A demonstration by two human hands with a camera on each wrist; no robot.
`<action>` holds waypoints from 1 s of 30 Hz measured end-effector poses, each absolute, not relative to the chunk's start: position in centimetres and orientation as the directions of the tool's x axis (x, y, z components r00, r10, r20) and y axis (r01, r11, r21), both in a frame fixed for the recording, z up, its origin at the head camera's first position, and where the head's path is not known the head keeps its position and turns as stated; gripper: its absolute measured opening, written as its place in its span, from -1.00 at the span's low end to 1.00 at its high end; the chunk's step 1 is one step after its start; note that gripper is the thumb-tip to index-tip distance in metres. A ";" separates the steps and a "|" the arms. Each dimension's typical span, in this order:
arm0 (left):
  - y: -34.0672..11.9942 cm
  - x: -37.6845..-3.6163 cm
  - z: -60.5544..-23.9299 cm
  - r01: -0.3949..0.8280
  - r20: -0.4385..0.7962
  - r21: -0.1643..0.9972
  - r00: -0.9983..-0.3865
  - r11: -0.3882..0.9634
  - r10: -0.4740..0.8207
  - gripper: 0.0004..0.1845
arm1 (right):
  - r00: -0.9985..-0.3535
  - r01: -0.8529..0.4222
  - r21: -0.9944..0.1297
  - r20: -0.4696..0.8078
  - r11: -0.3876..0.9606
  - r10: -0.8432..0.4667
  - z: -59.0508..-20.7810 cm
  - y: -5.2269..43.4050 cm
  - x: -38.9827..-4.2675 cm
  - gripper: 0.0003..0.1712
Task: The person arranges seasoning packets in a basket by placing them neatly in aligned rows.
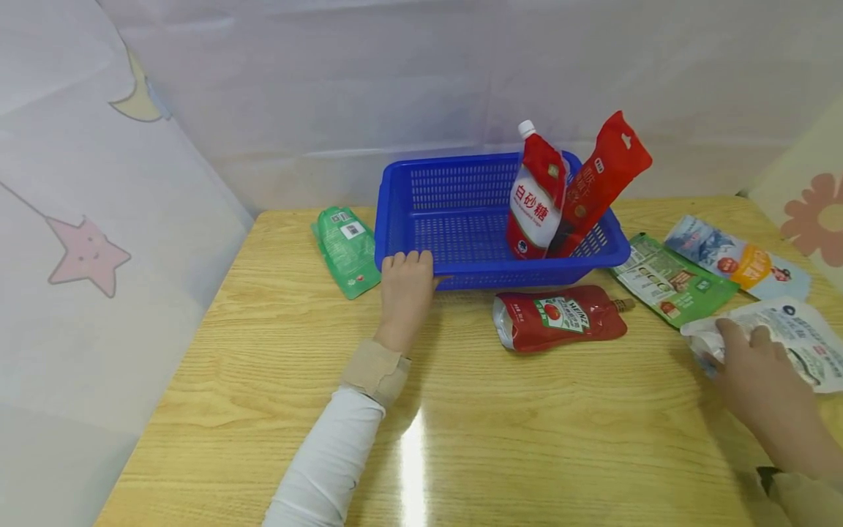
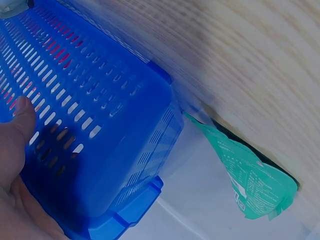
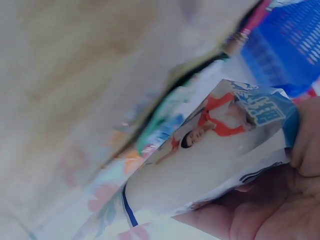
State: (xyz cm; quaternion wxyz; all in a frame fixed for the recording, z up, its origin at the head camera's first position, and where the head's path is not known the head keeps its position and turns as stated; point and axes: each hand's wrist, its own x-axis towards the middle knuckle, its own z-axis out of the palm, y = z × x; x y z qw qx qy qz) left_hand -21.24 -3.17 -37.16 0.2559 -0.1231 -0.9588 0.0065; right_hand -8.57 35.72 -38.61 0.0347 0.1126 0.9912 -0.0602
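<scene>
**Left hand on the basket, right hand on a white pouch**

Head view: the left hand (image 1: 406, 282) grips the near left corner of the blue basket (image 1: 461, 274), fingers (image 1: 408, 258) curled over its rim. The basket stands on the table (image 1: 276, 380) and holds two red pouches upright, a sugar pouch (image 1: 536, 201) and a taller red pouch (image 1: 602, 183) leaning against it. The right hand (image 1: 757, 366) clamps its fingers on a white pouch (image 1: 800, 329) lying at the table's right edge. A ketchup pouch (image 1: 560, 318) lies just in front of the basket, a green pouch (image 1: 347, 250) to its left, and two more packets to its right.

Left wrist view: the thumb (image 2: 22, 122) presses against the basket's slotted wall (image 2: 100, 115); the green pouch (image 2: 255, 185) lies just beside the basket.

Right wrist view: blurred, but the white pouch (image 3: 215, 155) sits in the palm (image 3: 270, 210) with the fingers wrapped round it.
</scene>
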 end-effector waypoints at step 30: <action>-3.9 -20.9 -36.0 0.313 0.273 0.340 -0.935 0.887 0.226 -0.36 | -0.965 -0.016 -0.065 0.263 0.998 0.001 -31.1 25.8 -3.6 0.12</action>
